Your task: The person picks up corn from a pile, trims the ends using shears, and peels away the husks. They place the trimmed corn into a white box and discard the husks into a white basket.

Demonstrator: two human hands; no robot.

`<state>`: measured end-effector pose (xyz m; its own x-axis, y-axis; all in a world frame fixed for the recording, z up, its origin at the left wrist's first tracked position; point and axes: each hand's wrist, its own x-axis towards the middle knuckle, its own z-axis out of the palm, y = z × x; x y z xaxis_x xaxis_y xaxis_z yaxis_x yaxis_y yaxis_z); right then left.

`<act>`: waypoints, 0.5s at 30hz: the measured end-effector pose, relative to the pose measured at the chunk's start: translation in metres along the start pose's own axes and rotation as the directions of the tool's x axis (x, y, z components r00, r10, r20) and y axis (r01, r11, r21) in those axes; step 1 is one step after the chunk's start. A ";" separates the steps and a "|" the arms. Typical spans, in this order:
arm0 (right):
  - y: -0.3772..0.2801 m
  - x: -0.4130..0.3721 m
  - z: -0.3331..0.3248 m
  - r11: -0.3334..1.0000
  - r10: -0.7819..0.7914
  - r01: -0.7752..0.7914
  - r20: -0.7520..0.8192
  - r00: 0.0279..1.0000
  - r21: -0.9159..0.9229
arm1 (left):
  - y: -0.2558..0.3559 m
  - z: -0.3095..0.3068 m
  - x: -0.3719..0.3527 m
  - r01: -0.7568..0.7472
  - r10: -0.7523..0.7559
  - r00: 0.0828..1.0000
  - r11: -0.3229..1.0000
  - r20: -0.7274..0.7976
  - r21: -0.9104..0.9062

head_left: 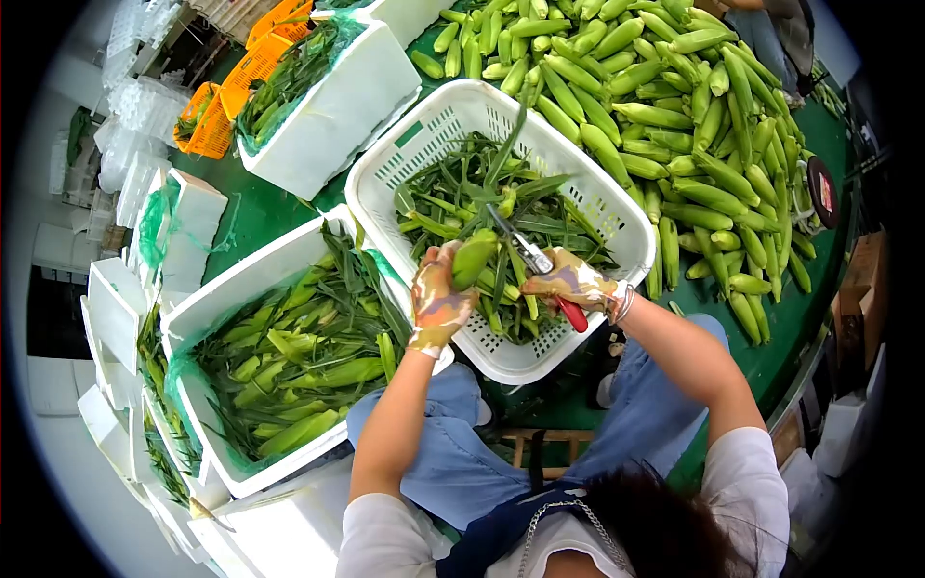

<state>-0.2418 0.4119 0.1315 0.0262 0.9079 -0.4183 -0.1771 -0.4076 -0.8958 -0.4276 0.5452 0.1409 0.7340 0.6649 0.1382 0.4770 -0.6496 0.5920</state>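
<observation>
My left hand (pixel 443 297), in a patterned glove, is closed around an ear of corn in its green husk (pixel 474 260). In my gloved right hand (pixel 572 283) is a pair of pruning shears (pixel 525 249) with a red handle, its blades pointing up and left close to the corn's upper end. Both hands are over a white plastic basket (pixel 617 207) with slotted walls. Cut leaves and husk trimmings (pixel 554 197) lie inside it, some of them beneath the corn and shears.
A large pile of trimmed corn (pixel 684 135) covers the green floor at the upper right. To my left is a foam box (pixel 241 482) of leafy corn. Another foam box (pixel 337 106) and orange crates (pixel 255 72) stand farther back. A person (pixel 766 39) is at the top right.
</observation>
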 end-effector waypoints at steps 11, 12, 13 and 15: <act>-0.040 0.006 0.037 0.920 -0.308 0.366 -0.320 0.896 0.140 | -0.033 0.040 -0.018 0.500 -0.304 0.846 0.164 0.439 -0.850; -0.048 0.007 0.036 0.903 -0.258 0.348 -0.330 0.908 0.251 | -0.030 0.040 -0.016 0.506 -0.298 0.845 0.170 0.445 -0.846; -0.041 0.017 0.030 0.951 -0.233 0.291 -0.371 0.899 0.107 | -0.028 0.040 -0.013 0.497 -0.316 0.862 0.371 0.397 -0.785; -0.025 0.025 0.023 0.952 -0.199 0.276 -0.421 0.885 0.131 | -0.014 0.013 0.000 0.441 -0.193 0.897 0.403 0.397 -0.802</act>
<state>-0.2592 0.4471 0.1464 0.4726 0.8435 -0.2552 -0.2904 -0.1244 -0.9488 -0.4274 0.5494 0.1225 0.7587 0.5754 -0.3054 0.1284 0.3275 0.9361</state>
